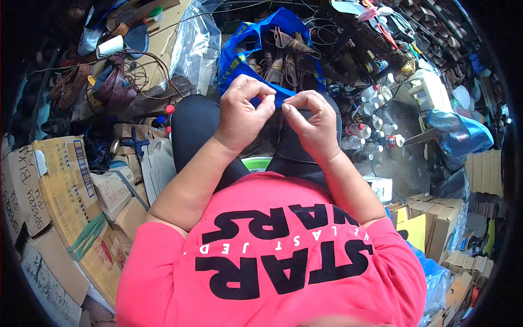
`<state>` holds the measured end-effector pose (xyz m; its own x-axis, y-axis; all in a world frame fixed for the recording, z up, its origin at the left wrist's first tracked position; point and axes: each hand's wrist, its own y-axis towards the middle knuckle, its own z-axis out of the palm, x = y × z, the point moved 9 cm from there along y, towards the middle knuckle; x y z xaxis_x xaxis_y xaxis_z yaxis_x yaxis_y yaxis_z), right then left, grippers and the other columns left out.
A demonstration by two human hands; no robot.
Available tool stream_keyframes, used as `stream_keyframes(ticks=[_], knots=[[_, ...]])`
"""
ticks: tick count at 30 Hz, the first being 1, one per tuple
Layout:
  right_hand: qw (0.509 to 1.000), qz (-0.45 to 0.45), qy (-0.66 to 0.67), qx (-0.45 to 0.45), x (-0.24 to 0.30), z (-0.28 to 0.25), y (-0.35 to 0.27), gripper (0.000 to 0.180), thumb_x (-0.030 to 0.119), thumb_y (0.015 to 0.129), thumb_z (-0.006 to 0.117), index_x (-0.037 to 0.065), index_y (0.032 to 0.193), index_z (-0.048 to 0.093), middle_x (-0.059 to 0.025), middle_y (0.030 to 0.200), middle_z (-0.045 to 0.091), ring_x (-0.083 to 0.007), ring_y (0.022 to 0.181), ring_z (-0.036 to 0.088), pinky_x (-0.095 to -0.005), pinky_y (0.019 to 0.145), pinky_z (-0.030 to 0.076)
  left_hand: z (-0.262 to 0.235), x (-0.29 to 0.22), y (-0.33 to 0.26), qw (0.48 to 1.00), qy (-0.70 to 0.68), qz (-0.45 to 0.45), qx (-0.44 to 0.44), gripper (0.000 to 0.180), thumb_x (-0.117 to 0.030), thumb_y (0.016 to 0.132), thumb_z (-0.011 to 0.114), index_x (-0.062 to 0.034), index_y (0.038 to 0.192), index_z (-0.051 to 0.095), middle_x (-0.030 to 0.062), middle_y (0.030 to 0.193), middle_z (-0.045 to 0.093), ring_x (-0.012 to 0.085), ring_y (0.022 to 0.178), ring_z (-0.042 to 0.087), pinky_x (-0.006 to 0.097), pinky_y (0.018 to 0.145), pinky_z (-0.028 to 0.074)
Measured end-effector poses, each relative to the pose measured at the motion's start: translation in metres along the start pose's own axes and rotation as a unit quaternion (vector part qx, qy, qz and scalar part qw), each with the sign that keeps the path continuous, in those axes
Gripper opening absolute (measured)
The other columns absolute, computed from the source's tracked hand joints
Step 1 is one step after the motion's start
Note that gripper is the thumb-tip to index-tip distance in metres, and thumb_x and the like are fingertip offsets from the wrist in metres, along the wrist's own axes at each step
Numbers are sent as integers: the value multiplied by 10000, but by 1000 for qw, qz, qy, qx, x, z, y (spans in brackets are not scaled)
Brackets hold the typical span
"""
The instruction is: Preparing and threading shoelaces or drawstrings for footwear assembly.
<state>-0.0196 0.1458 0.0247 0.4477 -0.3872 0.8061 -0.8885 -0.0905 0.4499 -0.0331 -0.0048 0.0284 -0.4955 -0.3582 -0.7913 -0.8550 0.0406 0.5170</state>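
Note:
My left hand [239, 113] is raised over my knees, thumb and forefinger pressed together in a pinch. Facing it, my right hand [317, 124] makes a similar pinch, a small gap away. Whatever the fingertips hold, if anything, is too small to make out. Right behind them, between my knees, stands a blue plastic bag [279, 19] with its mouth wide. Several brown shoe-shaped pieces [291, 68] lie inside it. The bag's near edge passes behind my fingertips, and I cannot tell whether they touch it.
Cardboard boxes [65, 180] are stacked at my left. Several bottles [358, 129] stand on the floor at right. A maroon leather piece [116, 87] and cords lie on the cluttered surface at far left. More boxes [436, 218] and a blue plastic sheet [463, 133] are on the right.

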Motion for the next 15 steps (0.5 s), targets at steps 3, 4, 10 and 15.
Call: stream_keyframes(ticks=[3,4,10,15], knots=[[997,49,56,6,-15,2,-2,73,83,760,681,25,770,638,-65,763,618,-170,740,580,-278,708,449,8,8,-4,992,-105,-38,53,66,-33,775,670,-29,840,673,59,842,617,138,776,593,251,698,475],[991,86,97,10,-23,4,-4,76,89,773,680,24,786,643,-57,773,618,-151,739,572,-270,709,444,13,10,-6,986,-133,-56,83,80,-32,809,662,-24,887,675,44,898,614,107,797,588,225,708,472],[973,138,182,20,-29,10,-6,74,87,801,668,18,804,642,-31,790,609,-105,751,546,-249,702,433,16,14,-7,975,-156,-110,115,60,-65,836,646,-14,861,663,22,893,607,80,836,564,217,735,459],[961,142,234,51,-28,15,-7,80,89,827,654,15,850,633,-9,798,604,-79,752,535,-228,694,427,25,22,-11,960,-207,-139,129,74,-93,871,608,-28,896,633,16,858,607,80,825,561,211,745,444]])
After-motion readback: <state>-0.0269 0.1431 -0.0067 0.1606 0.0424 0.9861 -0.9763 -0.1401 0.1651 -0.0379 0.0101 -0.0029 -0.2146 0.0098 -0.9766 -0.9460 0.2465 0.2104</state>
